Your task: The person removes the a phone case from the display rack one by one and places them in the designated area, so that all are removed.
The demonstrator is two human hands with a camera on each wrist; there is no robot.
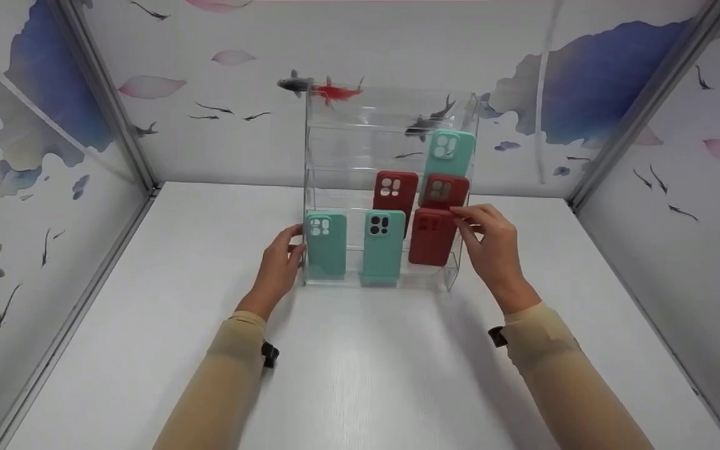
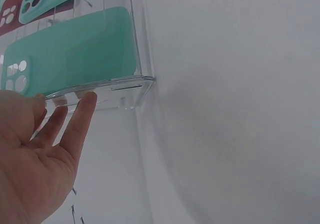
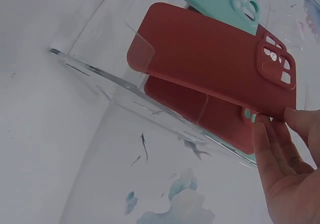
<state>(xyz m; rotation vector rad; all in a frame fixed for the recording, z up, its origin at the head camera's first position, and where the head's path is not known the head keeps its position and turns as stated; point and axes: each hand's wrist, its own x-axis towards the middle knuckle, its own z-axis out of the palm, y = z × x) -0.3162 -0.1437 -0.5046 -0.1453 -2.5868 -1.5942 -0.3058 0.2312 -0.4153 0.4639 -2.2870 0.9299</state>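
Note:
My right hand (image 1: 492, 247) pinches a red phone case (image 1: 430, 244) by its upper right corner, thumb on one face and fingers behind, as the right wrist view shows. The case leans in the front tier of a clear acrylic stepped rack (image 1: 341, 145), at the right end. Along the rack's left side rests my left hand (image 1: 280, 265), its fingers mostly straight against the side panel, beside a teal phone case (image 2: 75, 53). A second teal case (image 1: 384, 256) stands mid-front. Behind are two red cases, one centre (image 1: 395, 190) and one right (image 1: 446, 191), and a teal case (image 1: 454, 155) higher up.
The rack stands on a white table (image 1: 347, 362) towards its back edge. White panels (image 1: 210, 144) painted with fish and petals enclose the table at the back and both sides. Grey metal posts (image 1: 110, 106) mark the corners.

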